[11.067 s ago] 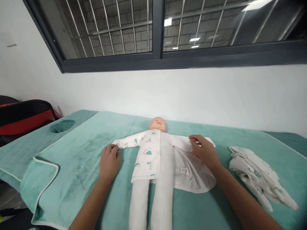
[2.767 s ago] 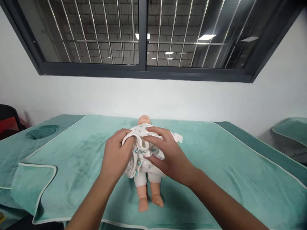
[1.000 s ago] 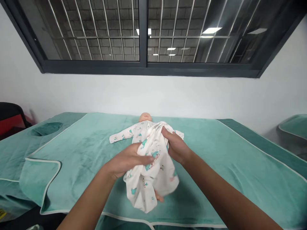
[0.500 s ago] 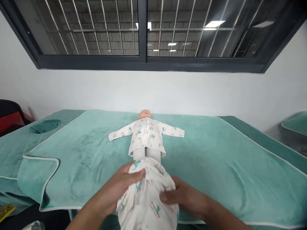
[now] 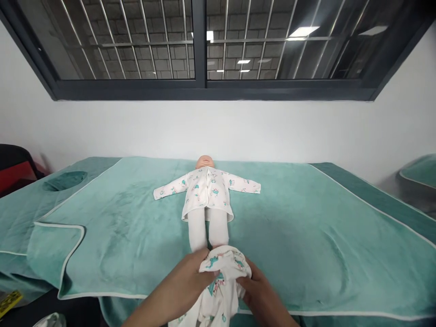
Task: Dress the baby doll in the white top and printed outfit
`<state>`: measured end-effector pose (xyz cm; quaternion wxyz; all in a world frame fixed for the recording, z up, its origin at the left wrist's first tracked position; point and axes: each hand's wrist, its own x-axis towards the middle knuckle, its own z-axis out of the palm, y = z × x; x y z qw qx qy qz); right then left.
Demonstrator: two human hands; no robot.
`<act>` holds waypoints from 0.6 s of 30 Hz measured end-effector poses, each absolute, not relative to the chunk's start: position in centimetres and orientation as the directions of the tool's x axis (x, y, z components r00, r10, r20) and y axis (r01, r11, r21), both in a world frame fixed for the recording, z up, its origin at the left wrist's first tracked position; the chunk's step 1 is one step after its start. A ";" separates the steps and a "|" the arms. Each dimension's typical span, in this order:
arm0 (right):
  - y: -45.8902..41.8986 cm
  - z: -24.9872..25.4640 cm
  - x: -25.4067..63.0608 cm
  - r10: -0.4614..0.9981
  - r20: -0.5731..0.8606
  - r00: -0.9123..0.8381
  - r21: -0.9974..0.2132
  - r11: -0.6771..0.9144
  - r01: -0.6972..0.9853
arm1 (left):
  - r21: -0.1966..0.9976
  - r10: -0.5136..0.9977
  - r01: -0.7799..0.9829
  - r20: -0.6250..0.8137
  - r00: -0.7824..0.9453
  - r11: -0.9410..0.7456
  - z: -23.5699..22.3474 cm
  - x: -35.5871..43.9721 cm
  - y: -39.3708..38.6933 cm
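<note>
A baby doll [image 5: 208, 188] lies on its back on a green bed cover [image 5: 279, 236], arms spread, in a white printed jacket. Its white legs [image 5: 197, 229] point toward me. Just below the feet, matching printed baby pants [image 5: 223, 272] are bunched between my hands, with the rest hanging over the bed's front edge. My left hand [image 5: 194, 277] pinches the left side of the waistband, its thumb on top. My right hand [image 5: 254, 286] grips the right side, thumb on the cloth. The doll's feet are mostly hidden behind the pants and my left hand.
A barred window [image 5: 204, 86] sits in the white wall behind the bed. The cover has a folded corner [image 5: 57, 240] at left and a hollow [image 5: 64, 180] beyond it. A black and red chair [image 5: 17, 170] stands at far left.
The pants have come down toward me and bunched smaller, uncovering the doll's lower legs. My hands moved lower and closer together, still holding the cloth.
</note>
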<state>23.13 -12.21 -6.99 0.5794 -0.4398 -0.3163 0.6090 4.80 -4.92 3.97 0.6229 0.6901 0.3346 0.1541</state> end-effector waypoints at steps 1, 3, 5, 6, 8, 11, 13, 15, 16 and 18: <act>-12.2 -6.5 22.9 0.983 -0.175 0.059 -0.866 -0.125 -0.484 | 0.969 0.626 0.243 -0.217 0.749 0.045 4.5 4.5 -4.9; -12.0 -5.5 22.6 0.982 -0.169 0.083 -0.850 -0.102 -0.517 | 0.965 0.572 0.211 -0.263 0.777 0.157 5.5 3.9 -4.8; -11.6 -4.7 22.4 0.977 -0.144 0.157 -0.872 -0.050 -0.488 | 0.948 0.562 0.217 -0.314 0.765 0.235 6.3 3.5 -4.3; -11.4 -4.4 22.4 0.972 -0.126 0.197 -0.881 -0.019 -0.472 | 0.942 0.576 0.229 -0.330 0.748 0.244 6.5 3.5 -3.9; -10.7 -3.8 22.2 0.964 -0.095 0.247 -0.887 0.030 -0.460 | 0.947 0.631 0.252 -0.321 0.706 0.200 6.8 3.8 -3.0; -9.5 -3.1 22.3 0.955 -0.083 0.286 -0.895 0.055 -0.442 | 0.961 0.750 0.274 -0.217 0.625 0.050 6.8 5.2 -1.7; -8.5 -2.7 22.6 0.943 -0.069 0.327 -0.931 0.057 -0.362 | 0.957 0.820 0.286 -0.129 0.558 -0.044 6.6 6.5 -1.0; -7.5 -2.8 23.2 0.930 -0.030 0.366 -0.968 0.063 -0.242 | 0.946 0.855 0.299 -0.052 0.515 -0.122 6.3 7.6 -0.3; -7.0 -2.9 23.5 0.924 -0.003 0.382 -0.980 0.073 -0.185 | 0.936 0.863 0.315 -0.025 0.505 -0.157 6.0 8.1 0.1; -5.9 -3.3 24.1 0.912 0.040 0.407 -0.990 0.090 -0.105 | 0.907 0.871 0.363 0.010 0.491 -0.215 5.5 8.7 1.1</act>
